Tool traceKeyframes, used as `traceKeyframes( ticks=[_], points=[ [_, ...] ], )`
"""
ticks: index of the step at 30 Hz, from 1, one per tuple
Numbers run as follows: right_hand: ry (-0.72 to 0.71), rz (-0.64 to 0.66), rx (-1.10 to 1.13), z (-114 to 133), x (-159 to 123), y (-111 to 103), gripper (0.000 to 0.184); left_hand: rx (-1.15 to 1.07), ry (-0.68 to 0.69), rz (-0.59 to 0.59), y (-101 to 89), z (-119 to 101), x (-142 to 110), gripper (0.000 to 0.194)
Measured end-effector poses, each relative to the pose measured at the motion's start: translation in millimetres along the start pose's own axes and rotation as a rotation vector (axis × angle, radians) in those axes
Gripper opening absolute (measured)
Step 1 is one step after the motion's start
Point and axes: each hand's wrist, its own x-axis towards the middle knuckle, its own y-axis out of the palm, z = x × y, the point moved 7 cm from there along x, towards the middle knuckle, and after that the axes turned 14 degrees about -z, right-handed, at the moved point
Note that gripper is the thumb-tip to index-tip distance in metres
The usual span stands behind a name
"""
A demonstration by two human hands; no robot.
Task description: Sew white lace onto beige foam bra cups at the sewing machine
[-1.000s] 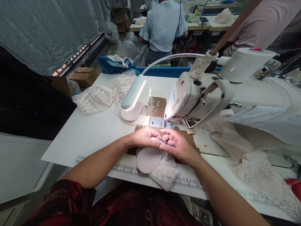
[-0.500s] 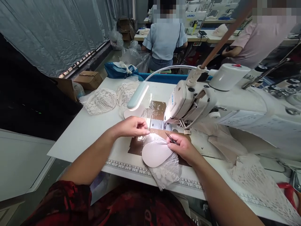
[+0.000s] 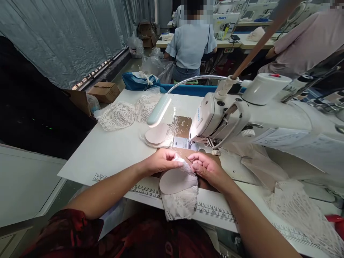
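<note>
A white lace bra cup [image 3: 178, 206] with a smooth pale pink oval pad [image 3: 176, 181] hangs over the table's front edge, just below the sewing machine's needle area. My left hand [image 3: 164, 160] pinches the cup's upper edge between thumb and fingers. At the other end of that edge, my right hand [image 3: 206, 167] is closed with its thumb and fingertips on the lace. Whether the small dark snips are still in my right hand is hidden. Both hands are in front of the white sewing machine [image 3: 215, 114], with the needle plate [image 3: 180, 142] just beyond them.
A lamp [image 3: 159, 111] on a bent metal neck shines over the needle. Lace cups [image 3: 116, 115] and a pale pad [image 3: 156, 134] lie to the left. More lace [image 3: 301, 204] spreads at the right. Printed ruler marks [image 3: 215, 212] run along the front edge. Two people sit farther back.
Half a second ago my left hand was off the cup and dark snips showed in my right hand. Now my left hand grips the cup's edge, and the cup has turned and hangs straighter.
</note>
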Motion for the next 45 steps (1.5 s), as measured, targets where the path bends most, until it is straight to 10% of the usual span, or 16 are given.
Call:
traceKeyframes(
  ticks=[37,41,45],
  points=[
    [-0.163,-0.339,-0.166,3,4,-9,0.028,0.247,0.166,0.003,2.2,-3,-3,0.036],
    [-0.382,-0.447,-0.448,20,-7,-14,0.037,0.756,0.477,-0.275,-24.1,-42,-11,0.032],
    [-0.673,-0.123,-0.781,33,-22,29,0.040,1.018,0.676,-0.496,-52.1,-74,4,0.030]
  ],
)
